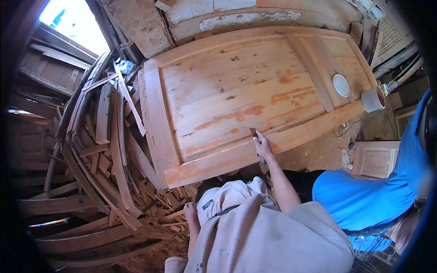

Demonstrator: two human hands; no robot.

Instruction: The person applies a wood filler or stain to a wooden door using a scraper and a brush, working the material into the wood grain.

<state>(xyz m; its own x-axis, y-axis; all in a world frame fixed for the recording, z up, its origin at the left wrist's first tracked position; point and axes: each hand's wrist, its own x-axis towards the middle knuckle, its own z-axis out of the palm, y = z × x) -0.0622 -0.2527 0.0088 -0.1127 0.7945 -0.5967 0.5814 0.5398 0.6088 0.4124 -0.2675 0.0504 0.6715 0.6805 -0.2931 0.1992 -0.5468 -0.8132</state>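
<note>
My right hand (263,146) is closed around a putty knife (253,132), its blade pointing away over the lower edge of a large wooden door panel (214,86). Orange-brown filler streaks (230,117) and patches mark the panel, along with dark spots in the wood. My left hand (190,211) hangs low beside my beige shirt, fingers curled, with nothing visible in it. Toward the panel's right end lies a round white lid (341,85). A tub (373,99) with orange-brown smears sits at the right-hand corner.
Scrap boards and offcuts (109,118) pile up along the left, with wood chips (173,200) below. A co-worker in a blue shirt (364,195) is close on my right. Behind them leans a small panelled door (374,159). Stone blocks (136,27) stand beyond the panel.
</note>
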